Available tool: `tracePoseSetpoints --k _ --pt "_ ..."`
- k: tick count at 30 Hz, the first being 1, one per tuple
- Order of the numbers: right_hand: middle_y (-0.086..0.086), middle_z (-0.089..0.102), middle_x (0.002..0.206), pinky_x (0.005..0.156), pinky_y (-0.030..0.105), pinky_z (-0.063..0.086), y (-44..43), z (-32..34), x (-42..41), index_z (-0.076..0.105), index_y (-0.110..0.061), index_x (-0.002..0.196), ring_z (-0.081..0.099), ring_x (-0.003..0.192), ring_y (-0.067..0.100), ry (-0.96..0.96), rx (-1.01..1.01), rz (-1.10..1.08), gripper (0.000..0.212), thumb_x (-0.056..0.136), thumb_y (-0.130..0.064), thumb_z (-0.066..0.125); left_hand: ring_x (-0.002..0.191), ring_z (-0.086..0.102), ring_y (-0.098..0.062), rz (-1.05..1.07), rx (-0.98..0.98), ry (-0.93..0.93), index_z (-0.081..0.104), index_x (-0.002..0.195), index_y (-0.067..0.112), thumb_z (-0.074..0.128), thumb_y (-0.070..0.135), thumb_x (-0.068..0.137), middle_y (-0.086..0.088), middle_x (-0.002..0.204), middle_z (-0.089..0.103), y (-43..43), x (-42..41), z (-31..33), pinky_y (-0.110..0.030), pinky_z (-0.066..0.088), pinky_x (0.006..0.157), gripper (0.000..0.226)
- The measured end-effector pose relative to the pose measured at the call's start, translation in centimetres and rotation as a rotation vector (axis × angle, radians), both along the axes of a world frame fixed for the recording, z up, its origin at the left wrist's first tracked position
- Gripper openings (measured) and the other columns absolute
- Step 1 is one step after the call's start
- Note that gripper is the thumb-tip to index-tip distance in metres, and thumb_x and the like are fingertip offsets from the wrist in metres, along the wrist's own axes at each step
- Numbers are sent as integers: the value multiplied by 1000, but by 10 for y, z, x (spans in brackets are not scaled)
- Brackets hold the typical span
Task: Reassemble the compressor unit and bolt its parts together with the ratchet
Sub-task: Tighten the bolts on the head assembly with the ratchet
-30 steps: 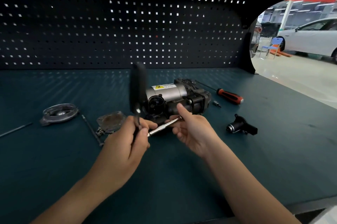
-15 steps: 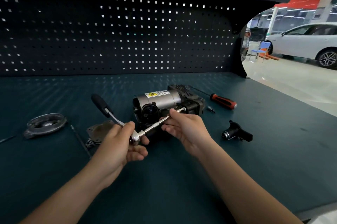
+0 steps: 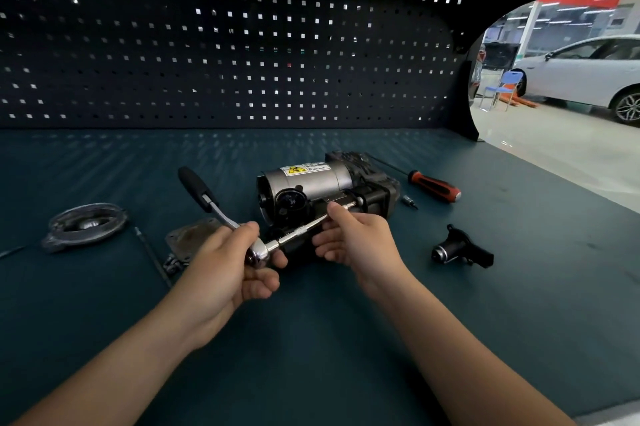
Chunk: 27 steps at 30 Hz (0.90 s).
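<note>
Hands have hardly moved since before. The left hand (image 3: 221, 269) keeps its grip closed on the ratchet (image 3: 258, 247). The right hand (image 3: 353, 242) pinches its long bar. The compressor unit (image 3: 322, 190), silver and black, lies on the surface (image 3: 346, 339) behind them.

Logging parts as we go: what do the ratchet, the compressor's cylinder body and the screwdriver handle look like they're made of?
Ratchet: polished, chrome-looking steel by its bright mirror glints; its handle end is matte black, likely rubber or plastic. Compressor cylinder: bare satin grey metal, perhaps aluminium or steel, with a soft sheen and a yellow warning label. Screwdriver handle: orange and black, probably moulded plastic with rubbery inserts.
</note>
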State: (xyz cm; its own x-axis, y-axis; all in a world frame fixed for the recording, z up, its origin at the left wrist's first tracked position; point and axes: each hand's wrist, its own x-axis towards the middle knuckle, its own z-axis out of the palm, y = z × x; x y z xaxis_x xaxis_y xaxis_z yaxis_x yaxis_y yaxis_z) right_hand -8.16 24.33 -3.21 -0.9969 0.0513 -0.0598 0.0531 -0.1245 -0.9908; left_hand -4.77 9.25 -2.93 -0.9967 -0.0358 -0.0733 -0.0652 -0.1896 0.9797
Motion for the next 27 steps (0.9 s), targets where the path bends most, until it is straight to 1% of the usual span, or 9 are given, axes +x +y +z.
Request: tracePoseSetpoints --k 5,8,11,15,18,20,25,27 --pt "4 63 48 38 16 41 1 -1 -3 57 -5 72 55 38 10 7 -13 -26 31 94 -26 54 32 45 -10 -51 -26 -45 40 82 12 36 19 99 -6 47 58 -5 -14 2 -15 32 30 19" --pt "4 63 48 38 16 41 2 -1 -4 56 -5 71 55 38 11 6 4 -18 32 94 -28 53 32 44 -11 -60 -96 -9 39 82 12 36 17 98 -5 46 57 -9 -22 5 -16 31 30 17" --pt "5 63 47 36 15 38 2 1 -5 56 -5 69 54 36 11 3 70 -24 37 94 -32 52 34 45 -12 -38 -199 126 39 83 12 34 18 99 -2 47 58 -11 -27 2 -18 33 33 17" --pt "2 57 40 32 13 31 7 5 -5 54 -6 63 47 30 10 -40 161 -55 46 91 -42 53 38 49 -12 -46 -358 324 37 83 16 32 19 99 0 54 61 -13 -28 -11 -20 38 38 17" --pt "-1 53 36 31 13 27 9 6 -5 52 -8 60 43 27 9 -70 205 -57 44 92 -38 53 41 51 -11 -65 -454 420 36 82 20 32 23 96 1 61 63 -15 -28 -17 -19 40 41 15" --pt "-2 51 35 31 13 26 8 6 -7 51 -9 60 41 27 8 -78 208 -58 42 93 -35 52 41 50 -11 -51 -438 400 36 81 19 31 19 98 0 60 63 -15 -30 -20 -19 40 40 17" --pt "-2 49 34 30 12 25 5 5 -8 50 -11 58 39 26 8 -89 219 -76 41 93 -33 51 31 40 -12 23 -357 209 37 81 15 29 18 99 1 45 55 -5 -33 -20 -18 29 32 20" --pt "-2 50 34 31 12 26 4 4 -8 50 -10 59 39 26 8 -93 197 -85 40 94 -31 50 27 32 -11 37 -248 85 38 75 12 28 15 97 -1 39 49 -2 -36 -15 -16 23 29 24"
